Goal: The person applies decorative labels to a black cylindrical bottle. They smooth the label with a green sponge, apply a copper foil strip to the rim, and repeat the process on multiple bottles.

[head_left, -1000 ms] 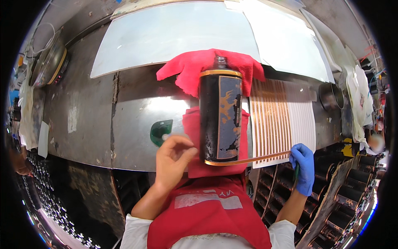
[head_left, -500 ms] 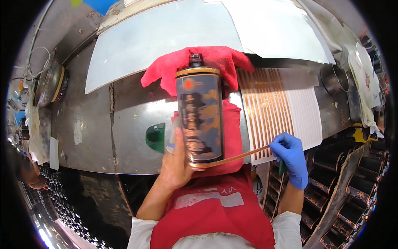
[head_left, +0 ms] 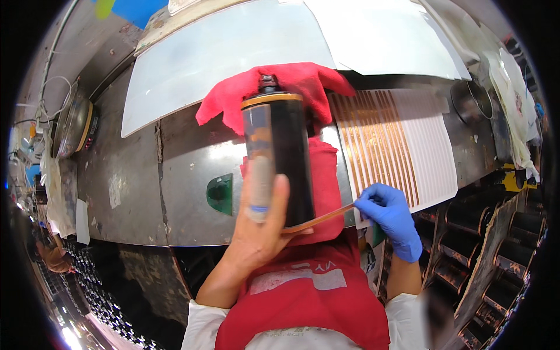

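A black cylindrical bottle [head_left: 290,151] with a gold band near its neck lies on folded red cloth [head_left: 328,181], neck pointing away from me. My left hand [head_left: 259,233] is closed round its near left part, a pale wrap on one finger and the thumb against the side. Along the bottle's near rim runs a copper-gold strip [head_left: 326,218], which stretches right to my blue-gloved right hand [head_left: 389,214]. That hand pinches the strip's end between thumb and fingertips. Something green [head_left: 378,234] shows partly beneath the glove; its kind is hidden.
To the right lies a white sheet [head_left: 434,151] with rows of gold strips. A green rounded plate [head_left: 220,193] rests left of the bottle. White boards [head_left: 233,52] cover the far side. Metal pots stand at both sides; dark racks [head_left: 466,245] stand below right.
The bottle has turned about its length, its printed face going left and plain black showing. My right hand has come left toward it, and the free strip is shorter.
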Tool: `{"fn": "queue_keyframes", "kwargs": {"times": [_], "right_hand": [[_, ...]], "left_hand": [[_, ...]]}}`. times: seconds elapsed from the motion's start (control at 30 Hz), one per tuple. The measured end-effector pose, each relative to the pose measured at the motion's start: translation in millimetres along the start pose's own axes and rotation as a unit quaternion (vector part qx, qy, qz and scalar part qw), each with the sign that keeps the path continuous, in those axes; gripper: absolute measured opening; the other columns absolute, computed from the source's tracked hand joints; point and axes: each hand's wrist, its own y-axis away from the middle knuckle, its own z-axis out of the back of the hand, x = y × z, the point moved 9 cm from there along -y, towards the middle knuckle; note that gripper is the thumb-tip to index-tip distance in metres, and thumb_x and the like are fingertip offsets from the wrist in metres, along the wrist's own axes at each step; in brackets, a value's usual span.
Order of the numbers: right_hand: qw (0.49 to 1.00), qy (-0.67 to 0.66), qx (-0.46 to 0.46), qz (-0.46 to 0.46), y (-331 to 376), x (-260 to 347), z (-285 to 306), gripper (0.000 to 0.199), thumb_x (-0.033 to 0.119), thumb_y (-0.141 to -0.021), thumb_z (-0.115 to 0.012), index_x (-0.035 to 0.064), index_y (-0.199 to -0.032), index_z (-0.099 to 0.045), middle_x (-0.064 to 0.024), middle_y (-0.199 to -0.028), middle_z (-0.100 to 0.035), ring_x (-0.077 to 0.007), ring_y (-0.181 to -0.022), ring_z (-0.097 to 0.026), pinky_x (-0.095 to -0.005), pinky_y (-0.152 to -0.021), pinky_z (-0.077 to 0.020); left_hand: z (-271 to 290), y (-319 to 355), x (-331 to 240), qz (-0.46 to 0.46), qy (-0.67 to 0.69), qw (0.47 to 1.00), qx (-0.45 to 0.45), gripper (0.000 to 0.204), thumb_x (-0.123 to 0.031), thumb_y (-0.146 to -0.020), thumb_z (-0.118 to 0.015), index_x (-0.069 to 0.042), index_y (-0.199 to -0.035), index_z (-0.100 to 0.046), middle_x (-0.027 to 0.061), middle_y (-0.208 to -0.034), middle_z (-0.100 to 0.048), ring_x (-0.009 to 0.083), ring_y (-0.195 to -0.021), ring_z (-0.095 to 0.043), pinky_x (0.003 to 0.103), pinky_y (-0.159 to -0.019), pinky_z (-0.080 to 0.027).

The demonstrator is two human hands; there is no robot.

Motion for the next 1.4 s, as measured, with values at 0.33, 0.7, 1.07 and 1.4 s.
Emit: {"fn": "queue_keyframes", "kwargs": {"times": [0.33,0.7,1.07,1.4], "right_hand": [[0.995,-0.013,0.096,0.015,9,29,-67,0.015,0.015,-0.079,-0.07,0.0017,-0.082,-0.064,0.0041,-0.068,-0.055,-0.0009,-0.06,-0.045,-0.0161,-0.055,-0.0406],[0.997,-0.011,0.082,0.007,26,41,-59,0.012,0.01,-0.078,-0.071,0.001,-0.081,-0.063,0.0018,-0.071,-0.06,-0.0008,-0.058,-0.048,-0.0161,-0.054,-0.0412],[0.996,-0.008,0.08,0.035,44,61,-61,0.009,0.005,-0.077,-0.07,0.0003,-0.081,-0.063,-0.0002,-0.069,-0.059,-0.0023,-0.059,-0.049,-0.0169,-0.053,-0.0413],[0.999,-0.008,0.026,-0.016,26,33,-49,0.01,0.008,-0.078,-0.069,0.0012,-0.081,-0.062,-0.0006,-0.068,-0.059,-0.0046,-0.058,-0.054,-0.0177,-0.053,-0.0436]], "left_hand": [[10,26,38,0.083,0.095,0.992,-0.015,0.114,-0.041,-0.065,-0.078,0.01,-0.139,-0.008,0.0309,-0.136,-0.032,0.0427,-0.125,-0.035,0.043,-0.102,-0.03],[-5,20,39,0.082,0.421,0.901,0.06,0.093,-0.024,-0.073,-0.073,0.003,-0.142,-0.016,0.0217,-0.147,-0.013,0.0308,-0.137,-0.014,0.04,-0.109,-0.013],[-17,25,35,0.127,0.552,0.82,0.08,0.072,-0.014,-0.089,-0.048,0.0,-0.144,-0.003,0.0178,-0.15,-0.006,0.0259,-0.139,-0.003,0.035,-0.109,-0.005],[-18,25,35,0.128,0.487,0.858,0.099,0.074,-0.011,-0.088,-0.049,-0.002,-0.144,0.0,0.0176,-0.15,0.0,0.0268,-0.139,-0.001,0.035,-0.109,-0.006]]}}
